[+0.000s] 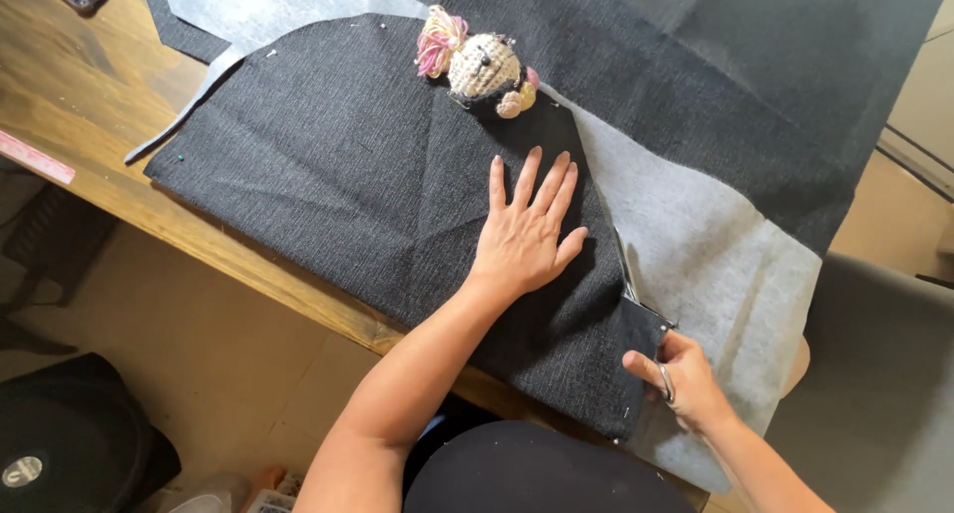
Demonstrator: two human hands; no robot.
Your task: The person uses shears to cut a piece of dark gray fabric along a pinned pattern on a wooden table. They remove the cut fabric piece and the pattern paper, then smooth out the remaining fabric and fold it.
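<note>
A left hand [525,237] is pressing flat, fingers spread, on dark fabric [348,165] on the wooden table [89,105], steadying it while the right hand [684,379], closed on what appear to be scissors [636,284], is cutting along its edge

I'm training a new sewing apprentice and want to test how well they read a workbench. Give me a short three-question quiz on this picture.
1. True or false: the left hand lies flat, fingers spread, on the dark grey woven fabric piece.
2. What does the right hand hold? A) silver metal scissors B) a pink ruler C) a pin
3. Fill in: the small crocheted doll with pink and yellow yarn hair lies at the fabric piece's ____ edge, as the camera sees it.

Key: 1 true. 2 A, the silver metal scissors, blades along the fabric edge over the pale grey interfacing sheet. 3 far.
</note>
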